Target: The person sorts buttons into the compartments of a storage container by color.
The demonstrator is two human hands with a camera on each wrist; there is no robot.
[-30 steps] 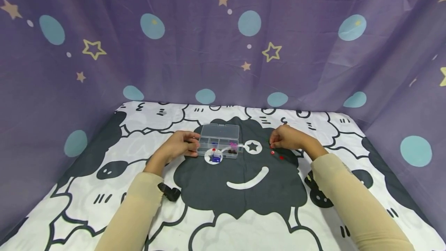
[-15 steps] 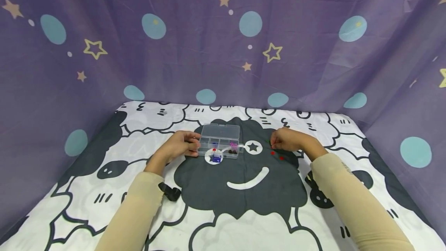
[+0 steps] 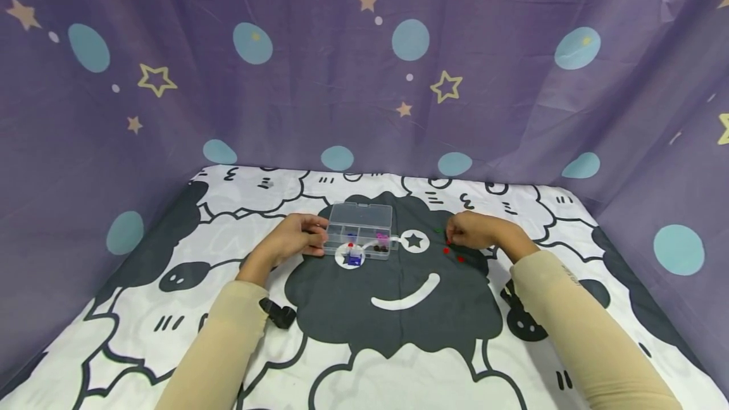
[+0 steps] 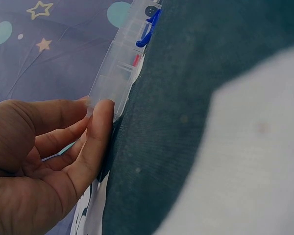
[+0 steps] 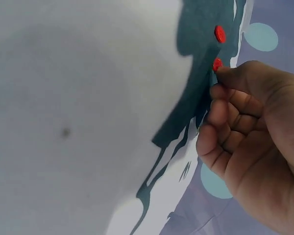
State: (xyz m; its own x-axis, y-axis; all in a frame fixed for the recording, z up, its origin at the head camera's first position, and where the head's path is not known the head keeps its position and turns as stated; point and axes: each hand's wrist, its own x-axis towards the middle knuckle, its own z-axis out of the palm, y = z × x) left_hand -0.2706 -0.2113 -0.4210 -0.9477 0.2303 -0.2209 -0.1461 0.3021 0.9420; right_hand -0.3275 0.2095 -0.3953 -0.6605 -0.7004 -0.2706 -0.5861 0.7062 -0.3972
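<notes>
My left hand [image 3: 304, 234] holds the left end of a clear plastic compartment box [image 3: 336, 247], its lid [image 3: 361, 214] raised at the back. In the left wrist view, thumb and fingers of the left hand [image 4: 63, 152] pinch that end of the box [image 4: 110, 93]. Pink pieces [image 3: 381, 236], dark round pieces [image 3: 380, 248] and a blue piece [image 3: 354, 260] show in the box's area. To the right, my right hand [image 3: 475, 230] has curled fingers; a red button [image 5: 217, 64] shows at its thumb tip, partly covered. Another red button [image 5: 220, 34] lies on the cloth beyond.
Loose red buttons, one nearer [image 3: 461, 259] and one by the fingertips [image 3: 446, 250], lie on the dark cloud print. A small green piece [image 3: 438, 230] lies left of the right hand. Sheep-patterned cloth [image 3: 393, 321] covers the table; a purple curtain [image 3: 319, 100] hangs behind.
My right hand has shifted slightly right, with red showing at its fingertips, and the green piece is more exposed. The left hand and the box have stayed in place.
</notes>
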